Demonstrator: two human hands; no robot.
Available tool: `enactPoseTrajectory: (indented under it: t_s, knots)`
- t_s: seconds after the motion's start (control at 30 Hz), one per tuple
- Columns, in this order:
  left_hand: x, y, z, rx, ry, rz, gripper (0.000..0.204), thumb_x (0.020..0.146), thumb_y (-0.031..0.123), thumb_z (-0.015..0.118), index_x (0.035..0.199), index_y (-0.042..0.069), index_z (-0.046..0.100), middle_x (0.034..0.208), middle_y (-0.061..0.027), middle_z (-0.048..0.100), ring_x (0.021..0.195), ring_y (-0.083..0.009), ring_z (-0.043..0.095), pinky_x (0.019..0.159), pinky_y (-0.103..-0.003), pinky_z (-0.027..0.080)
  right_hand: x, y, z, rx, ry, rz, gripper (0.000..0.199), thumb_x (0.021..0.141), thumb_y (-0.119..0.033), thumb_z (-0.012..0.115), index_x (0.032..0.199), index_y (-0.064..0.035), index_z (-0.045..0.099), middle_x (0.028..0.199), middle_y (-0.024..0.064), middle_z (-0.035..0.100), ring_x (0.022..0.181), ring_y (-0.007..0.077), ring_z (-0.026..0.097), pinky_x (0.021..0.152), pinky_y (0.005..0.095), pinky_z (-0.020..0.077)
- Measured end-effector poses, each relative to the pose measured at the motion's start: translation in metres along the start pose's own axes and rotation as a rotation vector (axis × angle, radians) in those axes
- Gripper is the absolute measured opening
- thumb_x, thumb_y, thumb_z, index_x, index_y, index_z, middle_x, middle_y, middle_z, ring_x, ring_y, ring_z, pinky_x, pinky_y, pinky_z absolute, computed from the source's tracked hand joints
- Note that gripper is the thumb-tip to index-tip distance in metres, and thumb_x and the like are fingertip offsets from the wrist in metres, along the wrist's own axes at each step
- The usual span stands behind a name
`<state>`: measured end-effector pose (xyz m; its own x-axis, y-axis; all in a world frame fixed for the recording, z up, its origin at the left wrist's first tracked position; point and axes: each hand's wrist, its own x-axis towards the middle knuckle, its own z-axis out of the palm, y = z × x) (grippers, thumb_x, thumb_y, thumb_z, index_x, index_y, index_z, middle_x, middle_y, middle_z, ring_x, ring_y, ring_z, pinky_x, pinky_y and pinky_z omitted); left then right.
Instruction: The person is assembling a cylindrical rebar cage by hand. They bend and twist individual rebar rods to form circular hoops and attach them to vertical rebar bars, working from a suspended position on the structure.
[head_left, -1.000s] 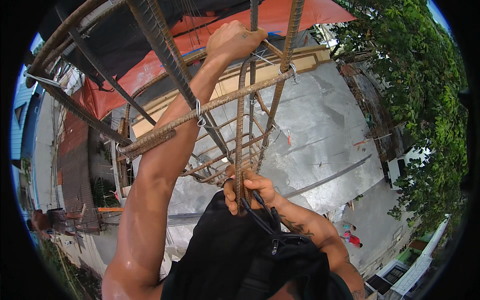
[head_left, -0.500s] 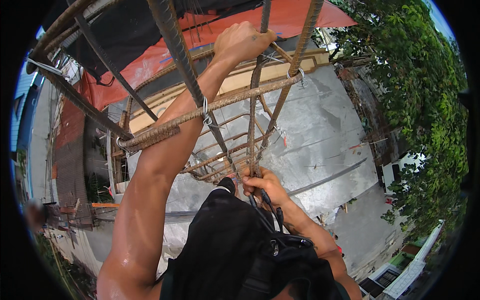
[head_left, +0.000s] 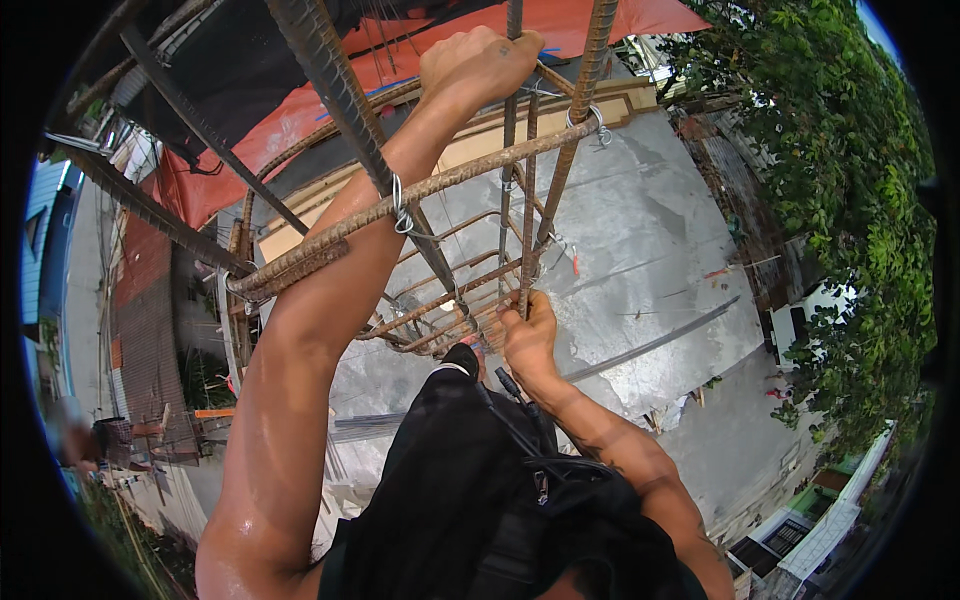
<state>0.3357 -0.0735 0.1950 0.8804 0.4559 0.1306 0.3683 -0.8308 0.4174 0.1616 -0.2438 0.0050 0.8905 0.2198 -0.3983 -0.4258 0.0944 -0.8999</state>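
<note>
My left hand [head_left: 480,68] is closed around an upright rebar [head_left: 508,140] at the far side of a rebar cage; its fingers are partly hidden. My left forearm passes beneath a rusty stirrup [head_left: 440,203], which is tied with wire [head_left: 402,208] to a thick ribbed bar [head_left: 350,100]. Lower down, my right hand [head_left: 530,340] grips the bottom end of a thinner rusty rebar rod [head_left: 529,200]. The rod stands nearly upright, close beside the bar that my left hand holds. Another upright bar [head_left: 568,150] with a wire tie [head_left: 600,127] stands to its right.
More stirrups [head_left: 440,318] ring the cage far below, near my foot [head_left: 460,358]. Beneath lies a grey concrete surface [head_left: 640,240]. Red-orange tarpaulin [head_left: 280,130] hangs beyond, with rusty metal sheets [head_left: 150,300] to the left and leafy trees [head_left: 830,150] at right.
My right hand has risen, and the rod in it now shows apart from the upright bar it overlapped. The left hand keeps its grip. The view has shifted slightly.
</note>
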Motion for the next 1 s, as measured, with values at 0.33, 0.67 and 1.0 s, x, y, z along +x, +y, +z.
enactPoseTrajectory:
  t_s: [0.33,0.67,1.0]
  knots:
    - [-0.005,-0.006,-0.012,0.114,-0.044,0.004,0.070,0.083,0.061,0.035,0.095,0.003,0.072,0.096,-0.0207,0.068,0.096,-0.0368,0.063,0.080,-0.043,0.047,-0.003,0.009,0.007,-0.173,0.085,-0.236,0.017,0.079,0.000,0.055,0.095,0.0013,0.051,0.075,0.0064,0.054,0.066,0.0148,0.050,0.059,0.0301,0.0425]
    - [0.030,-0.027,0.036,0.045,-0.068,0.193,0.065,0.086,0.062,0.034,0.101,0.008,0.066,0.096,-0.0157,0.067,0.099,-0.0320,0.062,0.081,-0.042,0.042,0.038,0.019,-0.058,0.184,-0.568,-0.196,0.037,0.060,0.007,0.062,0.093,-0.0032,0.048,0.066,-0.0002,0.045,0.059,0.0088,0.045,0.050,0.0260,0.0358]
    - [0.029,-0.038,0.044,-0.079,-0.020,0.189,0.059,0.089,0.057,0.036,0.110,0.008,0.061,0.093,-0.0155,0.064,0.087,-0.0313,0.059,0.081,-0.041,0.041,-0.004,0.008,-0.033,-0.207,-0.079,-0.335,0.037,0.075,-0.002,0.055,0.109,0.0001,0.040,0.071,0.0246,0.058,0.073,0.0423,0.060,0.065,0.0471,0.0442]
